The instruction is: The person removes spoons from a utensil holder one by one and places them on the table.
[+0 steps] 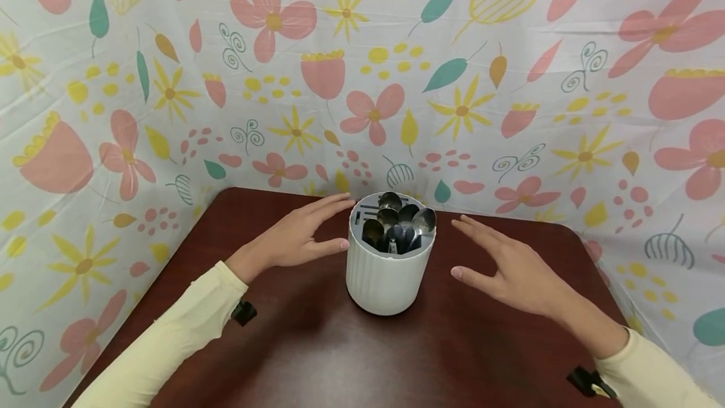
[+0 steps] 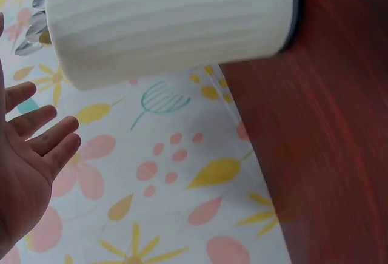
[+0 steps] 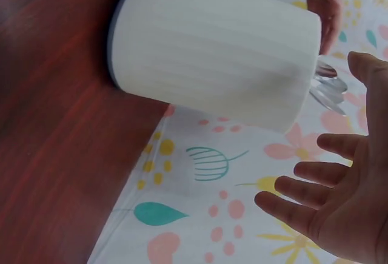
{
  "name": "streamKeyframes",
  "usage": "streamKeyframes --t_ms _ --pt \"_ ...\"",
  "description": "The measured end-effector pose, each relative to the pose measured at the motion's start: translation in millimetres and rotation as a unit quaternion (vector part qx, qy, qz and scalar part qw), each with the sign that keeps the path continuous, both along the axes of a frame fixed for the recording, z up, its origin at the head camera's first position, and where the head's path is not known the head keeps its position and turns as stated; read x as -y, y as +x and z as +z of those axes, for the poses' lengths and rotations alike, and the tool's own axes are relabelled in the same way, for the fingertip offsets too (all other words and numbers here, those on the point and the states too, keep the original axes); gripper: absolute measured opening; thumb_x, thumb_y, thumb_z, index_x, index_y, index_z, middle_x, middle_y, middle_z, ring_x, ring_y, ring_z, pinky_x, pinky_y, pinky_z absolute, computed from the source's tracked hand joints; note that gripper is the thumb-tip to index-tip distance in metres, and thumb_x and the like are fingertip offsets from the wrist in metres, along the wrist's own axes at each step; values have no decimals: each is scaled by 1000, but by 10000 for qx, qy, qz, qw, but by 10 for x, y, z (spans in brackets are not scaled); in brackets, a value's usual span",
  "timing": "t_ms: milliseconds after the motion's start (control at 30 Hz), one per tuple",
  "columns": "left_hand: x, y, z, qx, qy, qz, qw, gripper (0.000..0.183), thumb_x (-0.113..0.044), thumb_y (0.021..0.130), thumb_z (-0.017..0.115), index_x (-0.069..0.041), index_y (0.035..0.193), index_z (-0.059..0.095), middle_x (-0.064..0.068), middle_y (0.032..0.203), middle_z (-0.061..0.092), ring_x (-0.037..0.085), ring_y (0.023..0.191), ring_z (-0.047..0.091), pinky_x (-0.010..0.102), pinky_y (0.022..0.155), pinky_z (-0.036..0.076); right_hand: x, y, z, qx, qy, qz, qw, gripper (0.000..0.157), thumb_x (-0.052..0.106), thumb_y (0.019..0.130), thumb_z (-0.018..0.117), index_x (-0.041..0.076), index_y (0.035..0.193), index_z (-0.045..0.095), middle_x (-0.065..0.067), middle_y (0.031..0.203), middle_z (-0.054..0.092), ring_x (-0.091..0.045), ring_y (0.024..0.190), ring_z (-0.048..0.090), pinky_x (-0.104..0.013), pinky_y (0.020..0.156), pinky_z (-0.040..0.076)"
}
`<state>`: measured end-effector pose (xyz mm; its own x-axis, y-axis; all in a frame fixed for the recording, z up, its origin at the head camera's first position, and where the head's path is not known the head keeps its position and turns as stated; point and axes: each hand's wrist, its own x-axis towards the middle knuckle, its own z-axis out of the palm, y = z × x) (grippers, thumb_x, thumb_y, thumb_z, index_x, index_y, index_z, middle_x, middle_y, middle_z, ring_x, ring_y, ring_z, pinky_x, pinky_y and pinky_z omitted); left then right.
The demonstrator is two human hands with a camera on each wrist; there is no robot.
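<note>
A white ribbed utensil holder [image 1: 386, 282] with a grey slotted top [image 1: 367, 205] stands upright on the table. Several metal spoons [image 1: 389, 201] poke out of it, bowls up, among darker handles. My left hand [image 1: 300, 232] is at the holder's left side, fingers extended and thumb tip right by the rim. To the right, my right hand [image 1: 506, 269] hovers apart from the holder, fingers extended and palm facing it. Both wrist views show the hands with spread fingers and nothing in them, beside the holder's ribbed wall [image 2: 176, 27].
The dark red-brown wooden table [image 1: 272, 339] has its far edge just behind the holder. A white cloth with pink, yellow and teal flowers [image 1: 374, 115] hangs behind and along both sides. Black straps [image 1: 245, 312] sit at the cream sleeves.
</note>
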<state>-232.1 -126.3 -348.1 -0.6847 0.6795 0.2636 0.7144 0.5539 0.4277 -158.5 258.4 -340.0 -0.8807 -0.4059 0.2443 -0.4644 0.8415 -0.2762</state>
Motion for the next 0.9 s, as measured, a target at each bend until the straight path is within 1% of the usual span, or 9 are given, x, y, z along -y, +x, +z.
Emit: streamKeyframes --t_ms 100,200,267,333,400,500,600,733,900 --pt "-73 -10 -33 148 321 -87 9993 71 -62 89 53 -29 149 33 -8 154 29 11 139 30 47 107 35 30 -43 45 -19 -234 46 9997 71 56 85 64 36 147 35 2 147 42 -23 129 47 -51 98 40" --pt "-145 -16 -85 295 618 -118 9976 69 -60 89 55 -28 148 37 -7 153 31 10 138 31 46 107 35 59 -92 77 -60 -492 66 9987 68 54 85 66 33 144 40 6 141 48 -17 119 53 -45 95 45" --pt "-184 -17 -117 429 837 -103 9955 68 -59 88 57 -29 146 39 -7 152 32 10 138 31 45 107 34 74 -120 94 -86 -665 58 9977 65 51 84 67 31 142 44 8 138 51 -14 111 57 -42 90 48" --pt "-216 -19 -145 591 1052 -59 9927 66 -57 88 59 -29 145 41 -10 152 33 9 138 31 45 107 34 89 -142 109 -60 -860 59 9963 63 49 85 69 30 140 46 8 135 53 -13 104 60 -41 85 51" --pt "-238 -24 -171 711 1275 3 9893 64 -56 87 61 -28 143 45 -13 151 33 8 138 31 44 107 35 106 -164 123 -27 -1053 77 9944 61 46 85 69 28 139 48 8 132 55 -14 102 62 -41 84 52" --pt "-262 -44 -212 815 1544 139 9845 62 -55 85 65 -28 139 50 -18 149 34 6 138 31 44 107 35 133 -207 135 57 -1380 99 9904 57 41 86 70 28 137 49 7 128 58 -14 103 63 -39 83 52" --pt "-289 -71 -265 889 1799 230 9794 62 -53 82 69 -29 137 52 -18 148 35 5 138 31 45 107 35 158 -248 137 117 -1631 69 9865 54 38 86 71 30 136 50 8 124 59 -12 103 63 -37 80 54" --pt "-317 -92 -333 1001 2001 248 9743 65 -50 79 73 -29 137 52 -17 148 37 5 138 31 47 107 35 187 -282 127 191 -1882 81 9819 54 37 86 71 33 135 50 7 123 61 -12 102 64 -36 78 54" --pt "-331 -90 -366 1088 2030 243 9728 69 -50 78 75 -28 139 51 -17 148 36 7 138 32 47 107 35 253 -301 146 183 -2149 80 9764 54 31 86 72 32 136 50 5 118 63 -10 99 64 -31 76 53"
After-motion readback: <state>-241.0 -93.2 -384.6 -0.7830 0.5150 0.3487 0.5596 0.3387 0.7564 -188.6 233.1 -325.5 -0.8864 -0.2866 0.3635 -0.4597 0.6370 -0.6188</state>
